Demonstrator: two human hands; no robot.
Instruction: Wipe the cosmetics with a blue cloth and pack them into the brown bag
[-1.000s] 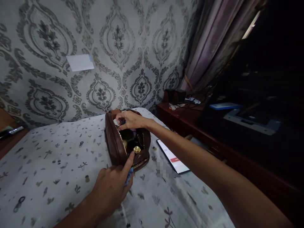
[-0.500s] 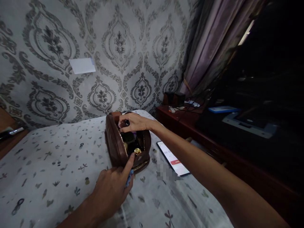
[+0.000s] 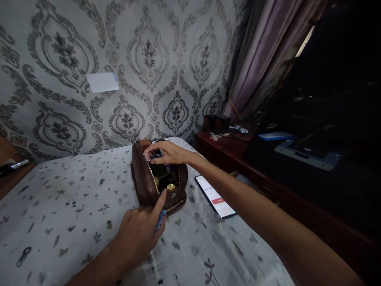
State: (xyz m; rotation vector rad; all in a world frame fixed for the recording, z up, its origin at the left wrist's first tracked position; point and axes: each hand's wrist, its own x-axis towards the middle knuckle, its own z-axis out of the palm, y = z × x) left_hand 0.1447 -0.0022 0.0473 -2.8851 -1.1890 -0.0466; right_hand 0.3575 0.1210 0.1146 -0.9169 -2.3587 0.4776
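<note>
A brown leather toiletry bag [image 3: 141, 184] lies unzipped on the patterned bedsheet. Inside it are a gold round cap [image 3: 170, 187], a dark round lid [image 3: 160, 171] and other items in shadow. At the bag's far end, my right hand [image 3: 171, 153] pinches a small, clear pinkish thing [image 3: 148, 156] by the zipped rim; its kind is not clear. My left hand [image 3: 139, 228] rests at the near end, with its index finger stretched to the bag's edge. A crumpled blue cloth [image 3: 160, 219] is tucked under that hand's other fingers.
Right of the bag, a phone [image 3: 212, 194] with a lit timer screen lies on the sheet, partly behind my right forearm. A reddish wooden cabinet [image 3: 214, 147] with cables and dark boxes stands beyond. White paper [image 3: 102, 82] is on the patterned wall.
The small clear pinkish thing shows more plainly between my right fingers, which have shifted slightly. My left hand stays by the near end of the bag. The view has moved a little.
</note>
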